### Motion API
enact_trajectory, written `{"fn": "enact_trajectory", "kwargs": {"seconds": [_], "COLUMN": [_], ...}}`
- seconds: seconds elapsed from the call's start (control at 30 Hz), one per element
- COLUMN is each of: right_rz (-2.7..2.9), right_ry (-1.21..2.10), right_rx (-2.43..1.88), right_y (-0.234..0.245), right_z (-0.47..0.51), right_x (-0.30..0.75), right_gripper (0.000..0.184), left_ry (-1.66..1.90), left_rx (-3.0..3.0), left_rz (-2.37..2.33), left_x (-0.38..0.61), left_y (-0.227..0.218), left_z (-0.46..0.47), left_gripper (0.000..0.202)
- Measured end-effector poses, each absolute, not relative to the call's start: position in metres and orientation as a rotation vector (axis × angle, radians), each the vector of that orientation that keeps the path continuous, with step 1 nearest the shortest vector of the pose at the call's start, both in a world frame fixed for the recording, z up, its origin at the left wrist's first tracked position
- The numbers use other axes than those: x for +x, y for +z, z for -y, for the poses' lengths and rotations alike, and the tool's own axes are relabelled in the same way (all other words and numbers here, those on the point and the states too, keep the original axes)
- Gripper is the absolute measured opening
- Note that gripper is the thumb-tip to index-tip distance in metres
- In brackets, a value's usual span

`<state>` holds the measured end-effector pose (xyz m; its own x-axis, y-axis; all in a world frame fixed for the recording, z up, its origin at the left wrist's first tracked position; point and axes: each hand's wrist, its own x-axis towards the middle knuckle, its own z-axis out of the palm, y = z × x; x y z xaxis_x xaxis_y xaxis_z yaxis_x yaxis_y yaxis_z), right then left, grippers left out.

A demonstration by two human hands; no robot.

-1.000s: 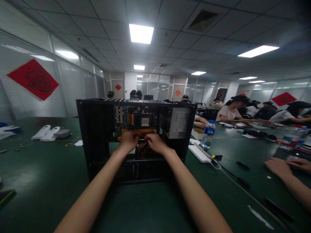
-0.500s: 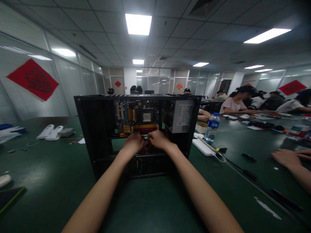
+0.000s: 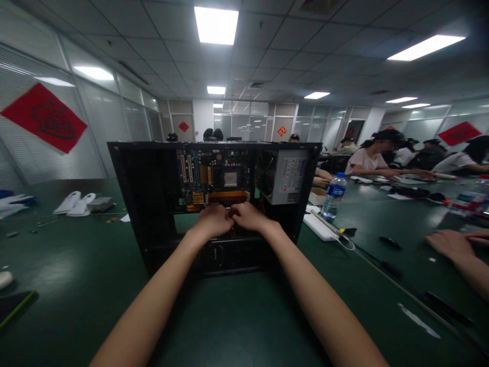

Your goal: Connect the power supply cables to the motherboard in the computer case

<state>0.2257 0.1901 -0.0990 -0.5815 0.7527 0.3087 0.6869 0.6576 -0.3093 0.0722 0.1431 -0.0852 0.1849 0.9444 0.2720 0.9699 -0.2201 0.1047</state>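
An open black computer case [image 3: 153, 224] stands on the green table in front of me. Inside it, a motherboard [image 3: 240, 163] with a silver processor [image 3: 231, 179] sits upright, and a grey power supply [image 3: 290, 176] is at the upper right. My left hand [image 3: 214, 220] and my right hand [image 3: 250, 216] meet at the board's lower edge, just below the red and yellow memory slots [image 3: 229, 197]. Both hands have curled fingers, close together. Whatever lies between the fingertips is hidden by the hands.
Right of the case are a water bottle [image 3: 334, 196], a white power strip [image 3: 320, 227] and a cable. White slippers [image 3: 76, 204] and a grey block [image 3: 101, 204] lie at the left. Another person's hands [image 3: 453, 244] rest at the right edge; several people sit farther back.
My hands have drawn closer together, their fingertips now almost meeting. The camera view has shifted slightly; the case stays in place.
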Motion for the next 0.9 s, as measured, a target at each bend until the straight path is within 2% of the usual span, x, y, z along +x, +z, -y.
{"fn": "enact_trajectory", "kwargs": {"seconds": [0.1,0.4,0.67,0.73,0.9], "right_rz": [2.486,2.823,2.844,2.86,2.617], "right_ry": [0.2,0.217,0.279,0.284,0.234], "right_rx": [-1.148,-1.607,-1.726,-1.622,-1.025], "right_y": [-0.101,-0.098,-0.098,-0.098,-0.102], "right_z": [-0.189,-0.176,-0.178,-0.179,-0.188], "right_x": [0.226,0.225,0.227,0.229,0.23], "right_gripper": [0.022,0.03,0.037,0.037,0.024], "left_ry": [-0.464,-0.644,-0.744,-0.841,-1.283], "left_rx": [-2.374,-2.151,-2.138,-2.187,-2.481], "left_rz": [1.829,2.052,2.037,2.008,1.751], "left_x": [0.075,0.065,0.063,0.061,0.057], "left_y": [-0.086,-0.081,-0.08,-0.079,-0.063], "left_z": [-0.138,-0.144,-0.146,-0.148,-0.141], "left_gripper": [0.033,0.037,0.041,0.04,0.048]}}
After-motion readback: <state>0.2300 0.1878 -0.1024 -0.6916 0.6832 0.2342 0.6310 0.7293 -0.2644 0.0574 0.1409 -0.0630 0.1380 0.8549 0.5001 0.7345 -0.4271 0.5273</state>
